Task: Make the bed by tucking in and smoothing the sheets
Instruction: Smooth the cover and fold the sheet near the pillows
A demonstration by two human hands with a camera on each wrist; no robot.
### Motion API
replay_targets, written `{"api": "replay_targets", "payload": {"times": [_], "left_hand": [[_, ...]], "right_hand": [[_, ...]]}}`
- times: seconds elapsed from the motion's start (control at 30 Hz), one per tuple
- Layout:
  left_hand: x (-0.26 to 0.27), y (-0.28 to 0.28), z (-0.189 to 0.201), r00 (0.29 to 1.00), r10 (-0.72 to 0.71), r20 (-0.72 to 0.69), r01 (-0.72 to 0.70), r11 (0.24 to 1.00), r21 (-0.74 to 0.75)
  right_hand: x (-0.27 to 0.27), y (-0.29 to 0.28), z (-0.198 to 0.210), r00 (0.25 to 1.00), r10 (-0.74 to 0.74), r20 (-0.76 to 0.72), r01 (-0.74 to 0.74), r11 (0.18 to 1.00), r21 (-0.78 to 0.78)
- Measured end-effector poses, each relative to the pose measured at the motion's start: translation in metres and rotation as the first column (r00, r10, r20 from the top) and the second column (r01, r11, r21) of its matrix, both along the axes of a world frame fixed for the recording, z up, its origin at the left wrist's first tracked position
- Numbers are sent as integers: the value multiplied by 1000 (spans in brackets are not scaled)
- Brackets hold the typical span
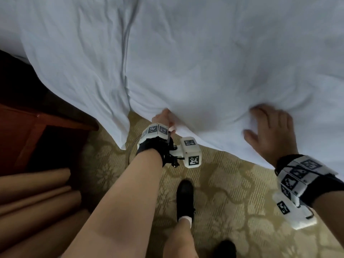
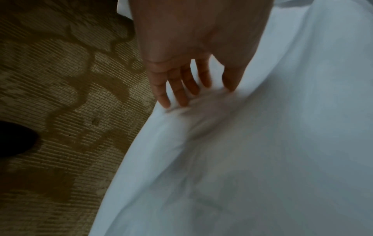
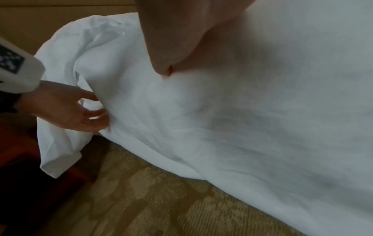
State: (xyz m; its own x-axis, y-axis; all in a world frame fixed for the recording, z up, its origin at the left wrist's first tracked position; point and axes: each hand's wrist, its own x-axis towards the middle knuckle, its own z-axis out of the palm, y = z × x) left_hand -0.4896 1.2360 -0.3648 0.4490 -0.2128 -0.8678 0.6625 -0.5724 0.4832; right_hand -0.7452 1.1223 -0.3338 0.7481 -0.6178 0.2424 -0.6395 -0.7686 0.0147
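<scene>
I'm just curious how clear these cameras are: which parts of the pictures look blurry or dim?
Head view: the right hand on the white sheet is motion-smeared, the room dim. Left wrist view: the fingertips of the left hand blur, the carpet is shadowed. Right wrist view: soft throughout, the sheet's folds hazy.

- The head view looks steeply down from above at the white, creased cotton sheet [image 1: 204,62] and the beige patterned carpet [image 1: 223,183], with both forearms reaching up into frame.
- The left wrist view sits close behind the left hand [image 2: 193,47], facing along its fingers [image 2: 177,91] down the hanging sheet edge, with the carpet on the left of the frame.
- The right wrist view sits close under the right hand [image 3: 177,39], facing sideways along the bed edge.
- All three share the sheet's hanging edge and the carpet; the right wrist and head views both catch the left hand.
</scene>
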Motion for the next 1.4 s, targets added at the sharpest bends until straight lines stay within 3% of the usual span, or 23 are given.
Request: {"api": "replay_targets", "payload": {"times": [0.1, 0.17, 0.27, 0.4, 0.5, 0.57, 0.67, 0.9, 1.03, 1.1, 1.17, 1.27, 1.33, 1.4], "left_hand": [[-12, 4, -15, 993, 53, -104, -58, 997, -41], [-13, -1, -36, 991, 95, -96, -100, 994, -52], [2, -20, -85, 987, 157, 27, -155, 987, -49], [3, -32, -106, 936, 217, 278, -178, 971, -159], [-1, -27, -116, 888, 395, 237, -313, 895, -317], [-14, -17, -106, 831, 542, 129, -447, 787, -425], [-24, -1, -104, 782, 614, 105, -464, 686, -560], [-48, 26, -76, 786, 603, 137, -425, 688, -588], [-65, 43, -63, 757, 641, 131, -441, 648, -621], [-67, 48, -57, 686, 722, 88, -507, 562, -653], [-66, 48, -49, 628, 776, 59, -533, 485, -693], [-66, 50, -40, 571, 821, -6, -570, 392, -722], [-67, 50, -36, 579, 812, -67, -603, 372, -706], [-71, 46, -34, 632, 767, -110, -615, 411, -672]], "right_hand": [[-2, 4, -16, 999, -22, 23, 24, 997, -78], [0, 9, -30, 995, -60, 79, 71, 986, -152], [4, 11, -44, 988, -60, 146, 95, 965, -245], [5, 14, -57, 977, -70, 201, 135, 934, -331], [6, 11, -71, 963, -33, 267, 146, 897, -418], [9, 4, -77, 953, -10, 302, 151, 882, -447], [10, 1, -87, 942, 27, 334, 143, 868, -475], [7, 3, -102, 934, 127, 334, 6, 929, -370], [3, 24, -107, 971, 205, 123, -146, 916, -374], [7, 29, -103, 983, 183, 18, -161, 906, -392], [16, 27, -93, 978, 197, 62, -147, 874, -463], [28, 31, -79, 904, 408, 129, -328, 854, -405], [28, 37, -77, 855, 491, 169, -419, 845, -332], [19, 39, -76, 831, 504, 235, -462, 861, -211]]}}
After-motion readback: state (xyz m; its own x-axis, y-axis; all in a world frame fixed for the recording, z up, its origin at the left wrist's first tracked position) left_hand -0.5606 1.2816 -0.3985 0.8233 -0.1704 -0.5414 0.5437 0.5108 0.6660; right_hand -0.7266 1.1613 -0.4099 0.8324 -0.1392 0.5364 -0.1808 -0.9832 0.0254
